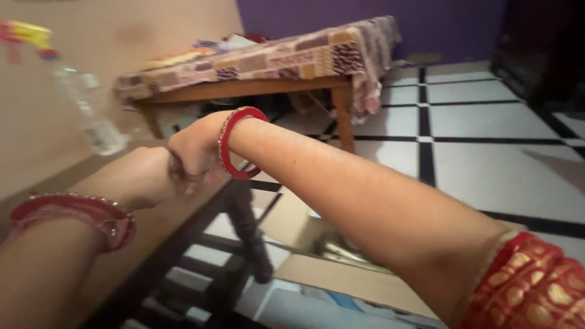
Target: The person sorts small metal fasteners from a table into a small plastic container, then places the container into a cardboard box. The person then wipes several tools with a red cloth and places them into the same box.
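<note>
My left hand (145, 178) and my right hand (194, 151) meet above the edge of a brown tabletop (131, 244), knuckles touching. Both hands have their fingers curled closed against each other. Whether anything small sits between them is hidden. A red bangle (228, 159) circles my right wrist, and red bangles (91, 214) sit on my left wrist. My right arm comes in from the lower right with a red and gold sleeve (536, 286).
A clear spray bottle (85, 103) with a yellow and red head stands blurred at the left by the beige wall. A wooden bed (286, 85) with a patchwork cover stands behind. White floor tiles (487, 158) with black lines lie right; cardboard (341, 274) lies below.
</note>
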